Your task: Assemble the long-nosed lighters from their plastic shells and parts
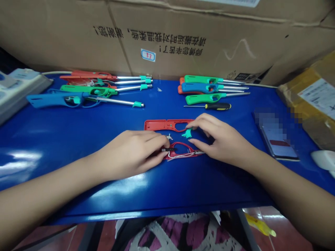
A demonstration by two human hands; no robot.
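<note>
Head view: our left hand [131, 153] lay mid-worktop [78, 139], fingers pinched together on a small black part [169, 150] at the wired red shell [184, 152]. We judged it best seated slowly, with the wires tucked inside the shell's edge. Our right hand [222, 139] steadied the shell's right end, fingers apart, forefinger by the teal trigger [187, 133]. An empty shell half [162, 124] lay just behind. Our left hand hid the shell's left end, and we could not tell what the black part was.
</note>
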